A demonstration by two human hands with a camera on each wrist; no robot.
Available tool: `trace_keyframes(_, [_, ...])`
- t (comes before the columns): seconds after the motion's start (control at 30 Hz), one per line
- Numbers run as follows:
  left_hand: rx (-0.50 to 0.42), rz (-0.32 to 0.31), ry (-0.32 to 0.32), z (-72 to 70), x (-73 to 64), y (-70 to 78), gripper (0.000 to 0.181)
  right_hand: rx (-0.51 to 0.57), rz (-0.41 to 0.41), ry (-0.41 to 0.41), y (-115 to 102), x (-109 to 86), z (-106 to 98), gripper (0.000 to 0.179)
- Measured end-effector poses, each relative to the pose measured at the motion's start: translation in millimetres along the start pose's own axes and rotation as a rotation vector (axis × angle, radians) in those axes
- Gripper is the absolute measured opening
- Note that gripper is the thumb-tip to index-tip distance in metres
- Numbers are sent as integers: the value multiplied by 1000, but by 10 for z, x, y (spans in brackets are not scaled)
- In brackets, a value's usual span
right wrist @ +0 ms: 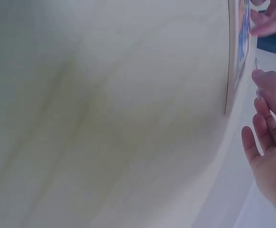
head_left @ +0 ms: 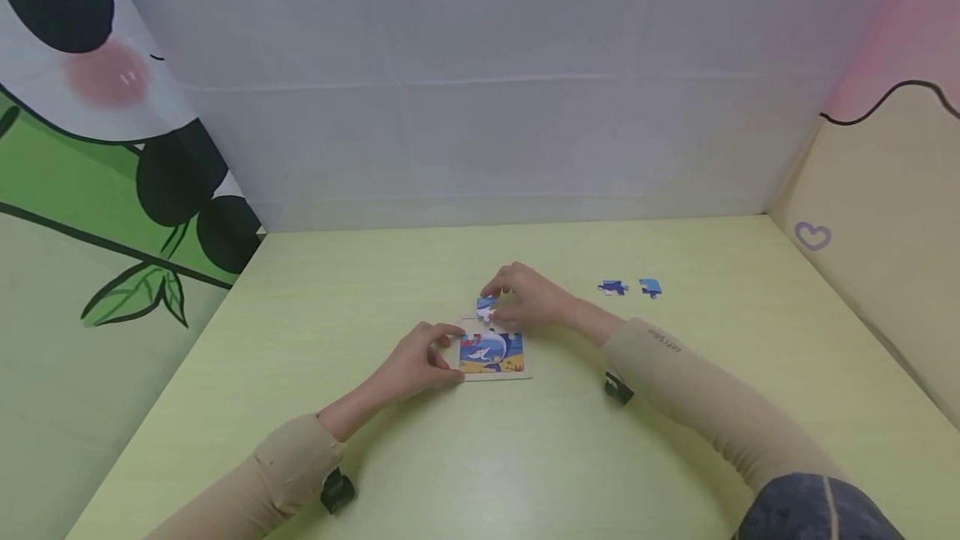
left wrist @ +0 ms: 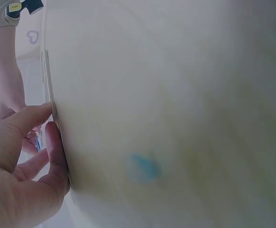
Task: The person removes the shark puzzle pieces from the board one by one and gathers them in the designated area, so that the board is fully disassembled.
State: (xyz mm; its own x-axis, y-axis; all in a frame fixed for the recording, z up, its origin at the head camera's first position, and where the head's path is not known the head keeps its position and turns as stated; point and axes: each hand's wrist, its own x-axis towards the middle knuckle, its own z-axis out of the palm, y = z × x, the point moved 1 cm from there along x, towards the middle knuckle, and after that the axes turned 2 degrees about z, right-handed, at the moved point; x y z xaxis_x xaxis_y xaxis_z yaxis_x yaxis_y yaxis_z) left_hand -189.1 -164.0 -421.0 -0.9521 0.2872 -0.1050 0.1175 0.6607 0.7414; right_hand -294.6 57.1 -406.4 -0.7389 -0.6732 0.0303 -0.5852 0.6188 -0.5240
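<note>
A small jigsaw puzzle board (head_left: 495, 377) with a light frame lies on the table, its lower part filled with an ocean picture of a white-bellied sea animal. My left hand (head_left: 420, 359) holds the board by its left side, thumb at the lower corner and a fingertip at the upper part. In the left wrist view, the fingers (left wrist: 57, 152) rest against the board's thin edge. Over the board's top, my right hand (head_left: 528, 297) pinches a blue and white puzzle piece (head_left: 485, 307) between thumb and finger. The right wrist view shows that piece (right wrist: 257, 64) edge-on, raised off the board.
Two loose puzzle pieces lie on the table to the right, one dark blue (head_left: 613, 287) and one lighter blue (head_left: 650, 287). A pale cloth wall (head_left: 480, 148) stands behind the table (head_left: 360, 273), with printed cloth panels at both sides.
</note>
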Motion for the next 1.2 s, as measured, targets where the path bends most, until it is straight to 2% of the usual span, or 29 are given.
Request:
trace_keyframes(0.3, [22, 17, -17, 0, 2, -1, 55, -8, 5, 86, 367, -99, -216, 35])
trace_keyframes(0.57, [29, 8, -8, 4, 19, -14, 64, 25, 33, 156, 656, -262, -382, 33])
trace_keyframes(0.8, [38, 12, -23, 5, 9, 0, 63, 42, 119, 131, 893, -385, -424, 33])
trace_keyframes(1.03, [32, 8, -35, 12, 3, 4, 63, 44, 125, 117, 1022, -541, -472, 31])
trace_keyframes(1.2, [35, 7, -32, 14, 6, 2, 62, 47, 150, 79, 1113, -578, -493, 31])
